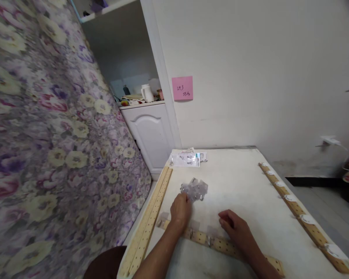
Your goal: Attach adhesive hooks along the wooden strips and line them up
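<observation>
My left hand point(180, 210) is closed at the near left edge of a pile of small clear plastic bags point(198, 190) with shiny metal bits inside. Its fingertips touch the pile, but what they grip is hidden. To the right, my right hand point(235, 228) hovers over the table with fingers curled in; nothing shows in it. Beneath both forearms a wooden strip with holes point(202, 237) lies across the table. Small clear packets and metal pieces sit along its left part, too small to make out well.
Two pale perforated strips point(151, 217) run along the white table's point(229, 170) left edge. Another wooden strip point(293, 207) on the right carries several white round pieces. Flat printed packs point(186, 159) lie at the back. A floral curtain point(61, 155) hangs at left.
</observation>
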Demonstrator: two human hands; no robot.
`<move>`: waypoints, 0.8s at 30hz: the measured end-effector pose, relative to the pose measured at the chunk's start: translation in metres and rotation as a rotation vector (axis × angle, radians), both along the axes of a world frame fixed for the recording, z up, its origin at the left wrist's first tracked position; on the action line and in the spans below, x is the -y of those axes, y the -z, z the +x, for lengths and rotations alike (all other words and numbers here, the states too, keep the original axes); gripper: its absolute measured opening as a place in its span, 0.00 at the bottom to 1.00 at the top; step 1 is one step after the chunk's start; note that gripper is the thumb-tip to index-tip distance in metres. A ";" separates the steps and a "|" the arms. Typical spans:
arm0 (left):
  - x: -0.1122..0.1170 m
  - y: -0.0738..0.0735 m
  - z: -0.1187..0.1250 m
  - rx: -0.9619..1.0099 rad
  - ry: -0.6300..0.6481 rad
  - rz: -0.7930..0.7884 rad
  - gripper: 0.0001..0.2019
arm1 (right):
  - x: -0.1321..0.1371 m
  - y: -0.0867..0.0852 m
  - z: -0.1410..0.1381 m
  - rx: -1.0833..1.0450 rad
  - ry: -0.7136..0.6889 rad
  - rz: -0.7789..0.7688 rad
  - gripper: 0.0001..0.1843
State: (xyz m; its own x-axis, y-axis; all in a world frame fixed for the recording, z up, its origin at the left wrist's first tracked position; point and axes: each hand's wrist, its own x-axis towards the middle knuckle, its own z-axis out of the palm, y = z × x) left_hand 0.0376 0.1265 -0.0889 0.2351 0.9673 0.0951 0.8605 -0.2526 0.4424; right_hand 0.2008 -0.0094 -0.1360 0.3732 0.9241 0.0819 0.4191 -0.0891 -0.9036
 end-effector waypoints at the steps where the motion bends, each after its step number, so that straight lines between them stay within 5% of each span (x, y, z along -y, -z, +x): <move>1: 0.000 -0.001 0.000 0.022 -0.002 -0.004 0.06 | 0.000 -0.001 0.000 0.003 -0.002 0.000 0.11; 9: 0.015 -0.013 -0.012 0.359 0.016 -0.152 0.05 | 0.003 -0.014 -0.006 -0.112 -0.031 0.035 0.11; 18: 0.083 -0.010 0.014 0.993 -0.020 -0.596 0.10 | 0.000 -0.019 -0.031 -0.571 -0.126 0.122 0.14; 24: 0.116 -0.015 0.028 1.261 -0.063 -0.748 0.12 | 0.005 -0.031 -0.032 -0.494 0.005 0.205 0.11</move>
State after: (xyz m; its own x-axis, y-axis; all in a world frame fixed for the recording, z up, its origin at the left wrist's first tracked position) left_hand 0.0659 0.0109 -0.0744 0.3342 0.8878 -0.3164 -0.1861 0.3913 0.9012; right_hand 0.1685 -0.0146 -0.1051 0.4171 0.9059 0.0738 -0.0608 0.1088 -0.9922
